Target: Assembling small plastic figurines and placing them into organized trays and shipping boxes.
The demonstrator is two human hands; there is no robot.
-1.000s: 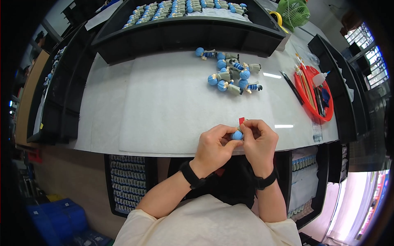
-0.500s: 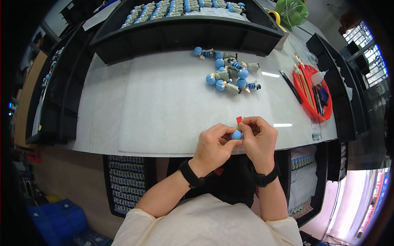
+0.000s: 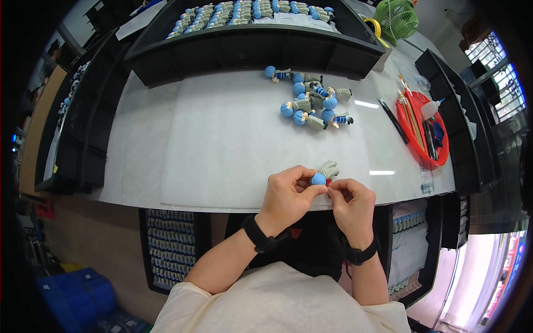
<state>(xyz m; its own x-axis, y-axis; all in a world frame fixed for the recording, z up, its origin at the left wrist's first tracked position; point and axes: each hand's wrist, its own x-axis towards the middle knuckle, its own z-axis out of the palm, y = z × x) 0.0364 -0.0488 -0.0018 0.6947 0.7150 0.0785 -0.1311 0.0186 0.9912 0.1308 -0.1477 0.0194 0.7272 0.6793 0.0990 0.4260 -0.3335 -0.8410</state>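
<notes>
A small figurine (image 3: pixel 318 178) with a round blue head and a grey-green robe is pinched at its head between the thumb and fingers of my left hand (image 3: pixel 290 194). Its robe points away to the upper right, over the table's front part. Close beside it, my right hand (image 3: pixel 353 206) has thumb and forefinger closed at a small flat red piece (image 3: pixel 328 182). Most of that piece is hidden behind the figurine and fingertips. Farther back lies a loose cluster of similar figurines (image 3: pixel 315 101), some in grey-green robes and some in blue stripes.
A black tray (image 3: pixel 250 55) with rows of figurines stands at the back. At right sit a red basket (image 3: pixel 441 158) of brushes and a bottle, a black pen (image 3: pixel 393 120) and another black tray (image 3: pixel 463 100). A black bin (image 3: pixel 83 133) borders the left.
The figurine has turned, so its robe now shows beyond my left fingers. My right hand has moved down and slightly off it, and the red piece now shows lower, by its fingertips.
</notes>
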